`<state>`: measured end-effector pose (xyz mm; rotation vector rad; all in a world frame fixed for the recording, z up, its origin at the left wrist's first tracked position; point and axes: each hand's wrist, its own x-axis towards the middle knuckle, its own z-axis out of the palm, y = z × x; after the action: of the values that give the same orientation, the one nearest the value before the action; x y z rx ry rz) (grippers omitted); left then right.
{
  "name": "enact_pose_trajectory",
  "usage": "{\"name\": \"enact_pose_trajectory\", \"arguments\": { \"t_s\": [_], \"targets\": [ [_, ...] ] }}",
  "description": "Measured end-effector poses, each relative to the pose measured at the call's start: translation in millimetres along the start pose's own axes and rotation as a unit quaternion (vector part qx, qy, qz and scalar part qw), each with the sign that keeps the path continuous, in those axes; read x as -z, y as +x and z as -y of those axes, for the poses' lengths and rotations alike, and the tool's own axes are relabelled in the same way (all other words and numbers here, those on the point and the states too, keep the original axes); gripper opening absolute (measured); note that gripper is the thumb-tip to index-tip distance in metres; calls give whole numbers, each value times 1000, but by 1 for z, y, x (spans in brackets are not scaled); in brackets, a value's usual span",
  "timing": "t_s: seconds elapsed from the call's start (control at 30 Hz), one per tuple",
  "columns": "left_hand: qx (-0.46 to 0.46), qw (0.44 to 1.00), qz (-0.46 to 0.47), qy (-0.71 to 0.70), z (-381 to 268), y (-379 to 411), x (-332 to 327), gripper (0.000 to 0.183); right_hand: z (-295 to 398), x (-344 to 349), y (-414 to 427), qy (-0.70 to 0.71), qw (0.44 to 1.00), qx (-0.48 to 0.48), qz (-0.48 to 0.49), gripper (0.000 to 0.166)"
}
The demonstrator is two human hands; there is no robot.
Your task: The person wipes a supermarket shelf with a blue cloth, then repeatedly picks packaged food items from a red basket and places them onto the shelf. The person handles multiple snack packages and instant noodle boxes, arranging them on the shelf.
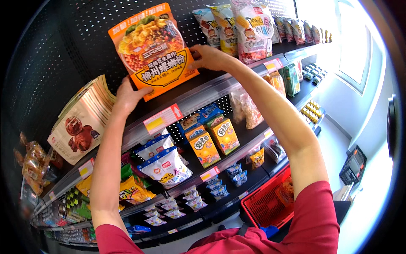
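Between my two hands stands an orange bag of instant noodles (152, 50), printed with a bowl of food and large writing, on the black top shelf. My left hand (130, 96) grips its lower left corner, the thumb across the front. At the lower right edge my right hand (209, 58) holds it, thumb at the front and fingers partly hidden behind. The bag leans slightly to the left, near the perforated black back panel (85, 41). Left of it sits a row of beige bags with a brown food picture (82, 133). To its right are upright chip bags (253, 31).
A price-tag rail (193, 104) runs along the shelf front. Lower shelves hold yellow boxes (203, 147), white and blue chip bags (166, 168) and small snack packs (219, 190). A red basket (253, 203) with an orange package is at lower right; a black crate (352, 165) stands farther off.
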<state>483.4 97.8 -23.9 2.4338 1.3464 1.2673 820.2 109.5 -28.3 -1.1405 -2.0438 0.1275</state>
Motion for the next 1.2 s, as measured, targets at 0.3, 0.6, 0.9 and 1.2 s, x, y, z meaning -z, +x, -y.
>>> {"name": "enact_pose_trajectory", "arguments": {
  "t_s": [0.3,0.6,0.9,1.2],
  "targets": [
    [-294,940,-171,-5,-127,-122,-40,53,85,25,-221,152,963,-13,-223,28],
    [-181,920,315,-146,-88,-327,-174,30,-40,-37,-575,127,758,-488,-414,26],
    [-25,873,457,-167,-51,-413,-217,25,-84,-174,-761,-161,680,-690,-191,38],
    [63,873,471,-112,-33,-429,-215,23,-155,-187,-772,-262,662,-700,49,72]
  ]
}}
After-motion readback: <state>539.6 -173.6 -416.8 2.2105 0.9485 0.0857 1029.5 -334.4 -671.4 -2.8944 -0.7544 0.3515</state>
